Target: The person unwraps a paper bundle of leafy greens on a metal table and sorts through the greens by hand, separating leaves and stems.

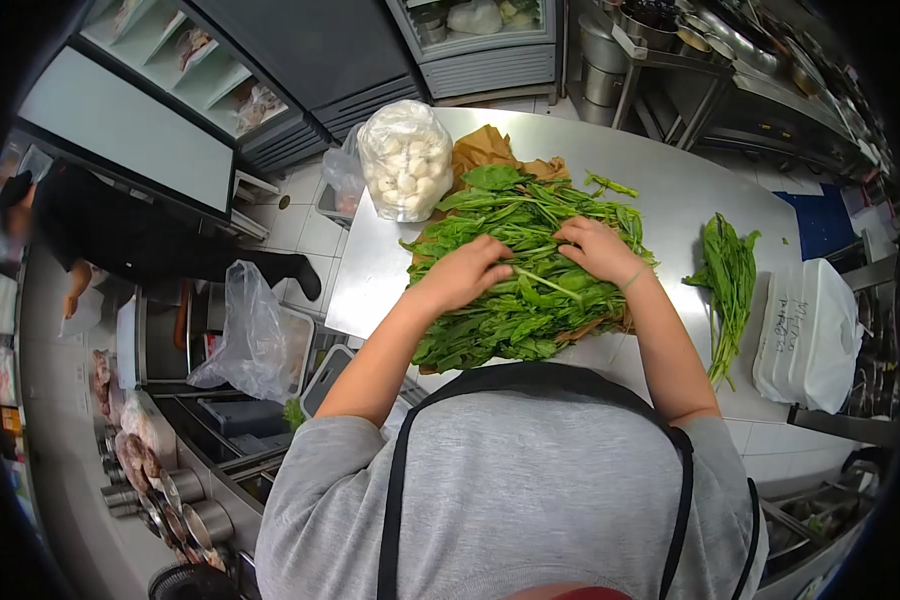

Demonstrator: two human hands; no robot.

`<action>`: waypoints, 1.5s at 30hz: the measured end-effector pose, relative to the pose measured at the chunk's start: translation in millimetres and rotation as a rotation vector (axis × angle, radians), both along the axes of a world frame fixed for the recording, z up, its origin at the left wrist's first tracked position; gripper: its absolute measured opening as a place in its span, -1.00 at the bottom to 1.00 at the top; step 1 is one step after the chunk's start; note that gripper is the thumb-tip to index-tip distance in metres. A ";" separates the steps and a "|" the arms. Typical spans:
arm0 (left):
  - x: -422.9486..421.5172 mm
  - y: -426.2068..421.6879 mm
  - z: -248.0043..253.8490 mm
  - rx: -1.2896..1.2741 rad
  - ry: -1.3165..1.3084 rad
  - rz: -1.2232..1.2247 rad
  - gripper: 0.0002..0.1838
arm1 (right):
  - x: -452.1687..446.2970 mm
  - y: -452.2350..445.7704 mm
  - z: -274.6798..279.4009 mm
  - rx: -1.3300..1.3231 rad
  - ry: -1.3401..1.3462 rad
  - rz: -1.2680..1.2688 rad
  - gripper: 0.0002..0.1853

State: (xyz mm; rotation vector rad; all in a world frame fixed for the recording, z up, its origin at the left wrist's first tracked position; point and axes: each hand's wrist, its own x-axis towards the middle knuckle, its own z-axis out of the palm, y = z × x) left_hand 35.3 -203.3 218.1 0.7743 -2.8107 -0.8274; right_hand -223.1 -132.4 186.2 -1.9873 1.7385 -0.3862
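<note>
A large heap of leafy greens [510, 310] lies on brown paper [485, 150] on the steel table [650, 150]. My left hand [467, 272] rests on the left part of the heap, its fingers bent over the stems. On the upper right part lies my right hand [598, 248], fingers spread among the stalks. A pale stem [548, 285] runs between the two hands, close to my left fingertips. Neither hand clearly grips a stalk. Apart from the heap, a smaller bunch of greens [727, 290] lies at the right of the table.
A bag of white round pieces [404, 165] stands at the table's back left. White plastic containers [805, 335] are stacked at the right edge. At the far left, a person in dark clothes [130, 225] leans near a fridge. A clear plastic bag [253, 335] hangs over a bin.
</note>
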 end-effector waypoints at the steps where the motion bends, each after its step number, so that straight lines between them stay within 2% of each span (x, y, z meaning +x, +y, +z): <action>1: -2.2 -3.6 3.2 0.073 0.063 0.078 -0.67 | 1.2 3.1 -2.0 0.001 0.001 0.004 -0.69; 3: -13.9 -18.5 8.5 -0.047 0.063 0.263 -0.75 | 3.4 12.5 -3.4 -0.045 0.009 -0.046 -0.69; 5: -25.5 -45.8 -0.3 -0.423 0.069 0.317 -0.79 | 4.7 15.0 -2.3 -0.035 0.011 -0.058 -0.69; 7: -32.4 -73.7 -23.4 -0.622 0.046 0.229 -0.77 | 5.9 16.5 -1.8 -0.031 0.012 -0.074 -0.69; 8: -34.5 -82.3 -33.1 -0.625 0.049 0.223 -0.77 | 5.8 17.1 -3.2 -0.042 0.013 -0.075 -0.69; 10: -39.6 -90.2 -36.4 -0.723 -0.210 0.146 -0.75 | 5.8 18.1 -4.1 -0.057 0.017 -0.084 -0.69; 11: -39.3 -94.8 -37.5 -0.726 -0.205 0.137 -0.75 | 6.0 19.0 -4.0 -0.061 0.012 -0.084 -0.69; 16: -30.7 -85.7 32.1 -0.575 -0.150 0.148 -0.79 | 3.1 19.8 -3.6 -0.082 -0.036 -0.087 -0.67; 18: -24.5 -79.1 54.3 -0.481 -0.164 0.141 -0.82 | -0.3 9.1 6.5 -0.051 -0.132 -0.119 -0.66; 19: -18.8 -77.4 53.4 -0.483 -0.167 0.145 -0.82 | -2.3 1.6 7.0 -0.053 -0.135 -0.115 -0.66; 21: -11.0 -77.5 45.3 -0.346 -0.329 -0.074 -0.76 | -11.9 -13.8 7.6 -0.123 -0.327 -0.257 -0.65; 22: -11.4 -77.6 37.6 -0.344 -0.329 -0.075 -0.76 | -16.7 -22.4 -0.2 -0.210 -0.193 -0.280 -0.67; 23: -13.1 -77.1 27.6 -0.280 -0.251 -0.070 -0.70 | -23.1 -29.8 -6.6 -0.208 -0.194 -0.281 -0.67; 25: -19.2 -71.4 8.6 -0.218 -0.175 -0.065 -0.64 | -33.0 -40.1 -15.3 0.087 0.054 -0.295 -0.70; 27: -30.0 -53.8 -8.5 -0.110 0.051 -0.110 -0.49 | -35.8 -39.8 -18.1 0.054 0.121 -0.215 -0.69; 29: -36.5 -34.0 -6.6 -0.037 -0.154 -0.179 -0.39 | -31.1 -32.4 -11.7 0.055 0.241 -0.240 -0.60; 33: -28.9 -7.9 16.7 -0.049 -0.209 -0.191 -0.40 | -45.8 -35.2 -7.5 0.178 0.244 -0.096 -0.44; 35: -19.9 2.2 13.3 -0.038 -0.177 -0.171 -0.44 | -49.4 -34.1 -3.5 0.206 0.096 -0.012 -0.34; 38: -11.3 15.8 17.0 -0.030 -0.120 -0.130 -0.48 | -44.6 -31.8 10.6 0.330 0.009 0.011 -0.41; 42: -6.5 22.4 12.3 -0.021 -0.067 -0.111 -0.48 | -48.4 -31.0 -0.7 0.268 -0.059 0.009 -0.42; 45: -6.2 26.6 15.3 -0.056 -0.011 -0.075 -0.48 | -52.3 -26.5 -6.9 0.236 -0.078 -0.026 -0.32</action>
